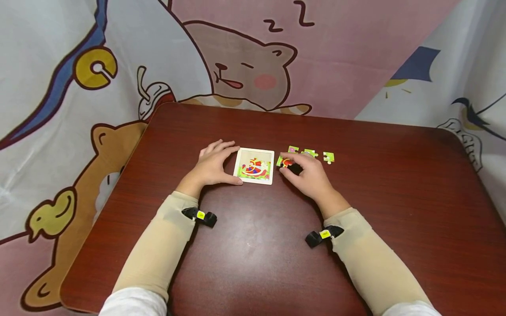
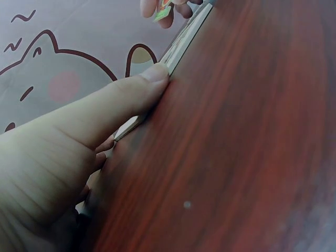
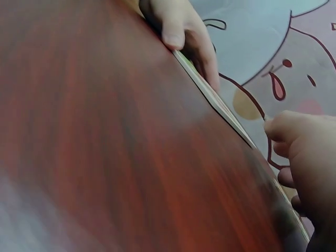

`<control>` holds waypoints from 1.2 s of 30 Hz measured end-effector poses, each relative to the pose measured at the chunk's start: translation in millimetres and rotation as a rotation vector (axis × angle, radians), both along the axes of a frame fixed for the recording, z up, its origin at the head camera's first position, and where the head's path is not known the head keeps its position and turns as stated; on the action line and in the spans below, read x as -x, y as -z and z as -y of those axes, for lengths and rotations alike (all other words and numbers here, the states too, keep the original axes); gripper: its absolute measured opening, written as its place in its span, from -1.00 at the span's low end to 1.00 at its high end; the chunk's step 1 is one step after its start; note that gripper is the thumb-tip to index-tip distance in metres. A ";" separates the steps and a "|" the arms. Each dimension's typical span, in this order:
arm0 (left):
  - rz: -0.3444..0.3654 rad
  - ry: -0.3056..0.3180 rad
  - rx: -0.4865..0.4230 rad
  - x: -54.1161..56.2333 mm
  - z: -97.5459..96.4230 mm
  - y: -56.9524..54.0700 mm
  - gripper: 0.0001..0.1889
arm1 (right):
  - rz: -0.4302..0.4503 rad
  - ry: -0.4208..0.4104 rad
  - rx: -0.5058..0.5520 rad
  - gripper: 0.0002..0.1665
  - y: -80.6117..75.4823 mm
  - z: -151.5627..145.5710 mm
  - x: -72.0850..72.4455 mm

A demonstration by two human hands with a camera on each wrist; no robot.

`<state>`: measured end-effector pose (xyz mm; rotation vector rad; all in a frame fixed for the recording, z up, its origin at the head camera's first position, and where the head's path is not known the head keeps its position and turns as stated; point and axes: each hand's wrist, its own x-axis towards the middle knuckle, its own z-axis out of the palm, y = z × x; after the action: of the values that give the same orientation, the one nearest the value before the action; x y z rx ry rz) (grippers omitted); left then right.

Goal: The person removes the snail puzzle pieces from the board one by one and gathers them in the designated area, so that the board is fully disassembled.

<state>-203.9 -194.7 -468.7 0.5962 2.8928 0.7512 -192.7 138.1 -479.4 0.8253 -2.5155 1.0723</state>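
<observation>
A small white-framed jigsaw tray (image 1: 272,166) lies flat on the table, with a colourful picture in its lower part and a paler band along the top. My left hand (image 1: 209,166) grips the tray's left side, index finger at the upper corner and thumb at the lower one. In the left wrist view the left thumb (image 2: 139,92) presses the tray's near edge. Just right of the tray, my right hand (image 1: 310,175) pinches a green and red puzzle piece (image 1: 285,162) between thumb and index finger. The left wrist view shows this piece raised off the table.
Beyond the right hand lie loose green puzzle pieces: one with a pink spot (image 1: 293,149), one partly behind the fingers (image 1: 311,152), and one farther right (image 1: 329,157). The dark red wooden table (image 1: 253,245) meets a cartoon-printed cloth (image 1: 336,57) at its back and left.
</observation>
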 end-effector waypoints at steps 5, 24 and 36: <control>0.003 0.003 -0.009 -0.3 0.5 -0.9 0.23 | -0.030 -0.014 -0.102 -0.50 -3.9 -11.5 4.9; 0.013 0.016 -0.003 -1.5 -0.1 -0.5 0.22 | 0.147 0.072 -0.341 -0.20 -4.7 -27.7 7.6; 0.007 0.013 0.001 -0.2 1.5 -1.4 0.22 | 0.017 0.069 -0.240 -0.34 -0.9 -26.3 11.5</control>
<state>-203.7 -196.2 -467.2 0.6102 2.8798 0.7493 -204.2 164.4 -478.5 0.7855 -2.7016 0.7683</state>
